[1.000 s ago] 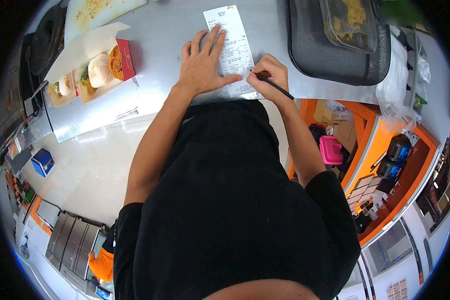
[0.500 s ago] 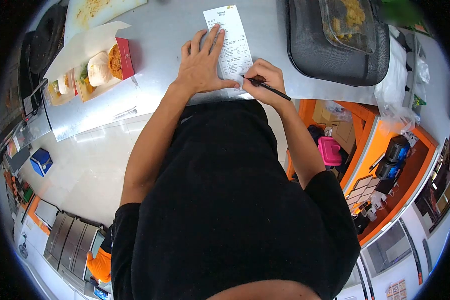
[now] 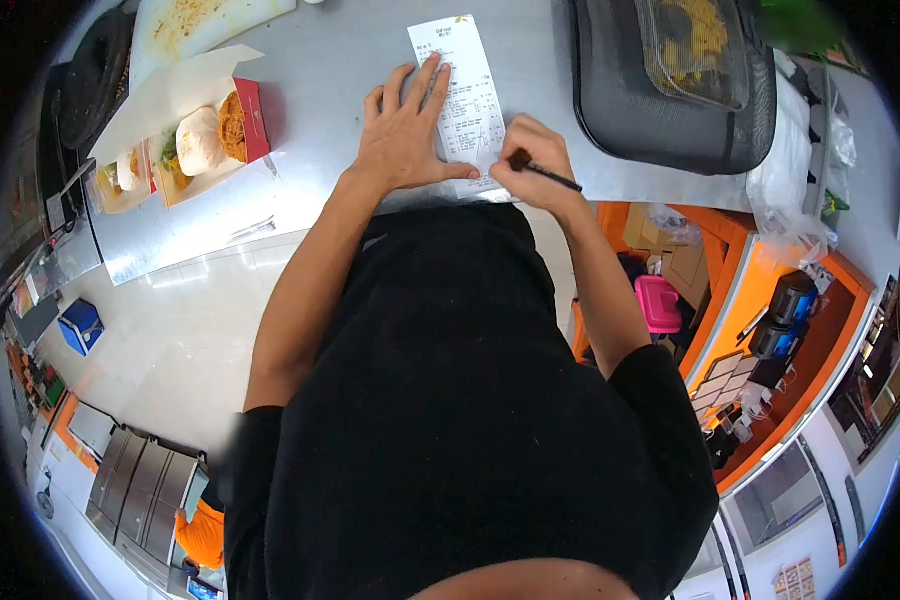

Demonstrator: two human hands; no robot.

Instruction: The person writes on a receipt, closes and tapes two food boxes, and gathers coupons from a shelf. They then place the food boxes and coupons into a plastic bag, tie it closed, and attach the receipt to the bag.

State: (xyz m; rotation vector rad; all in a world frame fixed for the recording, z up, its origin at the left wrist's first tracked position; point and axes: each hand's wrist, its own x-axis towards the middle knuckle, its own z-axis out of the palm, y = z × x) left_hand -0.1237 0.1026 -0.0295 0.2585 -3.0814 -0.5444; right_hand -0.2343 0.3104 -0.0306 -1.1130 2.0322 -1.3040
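Left hand (image 3: 405,135) flat on the receipt (image 3: 460,80), fingers spread wide, pinning it to the steel counter (image 3: 330,60). Right hand (image 3: 532,160) fingers pinched shut on a black pen (image 3: 550,177), working at the receipt's lower end, right by the counter's near edge. Risk: the paper is thin, so weak pinning could let it skid or tear under the pen, and the edge is close enough for a slip off. Pen tip is hidden by my knuckles, the print is too small to read, and the receipt's bottom is covered.
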